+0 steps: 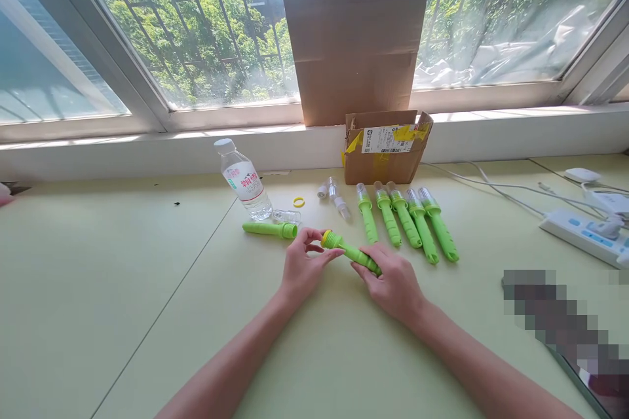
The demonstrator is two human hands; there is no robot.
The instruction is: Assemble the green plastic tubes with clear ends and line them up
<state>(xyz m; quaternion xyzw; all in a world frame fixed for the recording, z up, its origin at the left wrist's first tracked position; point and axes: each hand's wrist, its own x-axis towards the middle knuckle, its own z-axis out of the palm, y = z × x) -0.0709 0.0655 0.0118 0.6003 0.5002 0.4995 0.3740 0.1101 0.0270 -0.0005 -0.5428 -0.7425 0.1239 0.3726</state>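
Observation:
A green plastic handle [350,250] with a threaded end slants across in front of me. Its grip is wrapped by the fingers of my right hand [393,281]. At the threaded end sits a yellow ring [325,238], pinched between the thumb and fingers of my left hand [305,263]. Left of that hand lies another green handle [268,229], its threaded mouth open. A clear plastic cover [286,217] lies just behind it, and a loose yellow ring [299,201] is farther back.
Several green handles with clear caps [403,216] lie in a row to the right. Clear parts with white ends [338,200] lie behind my hands. A water bottle [246,183], cardboard box [383,150] and power strip [582,236] stand around; a pixelated dark object [560,327] lies right.

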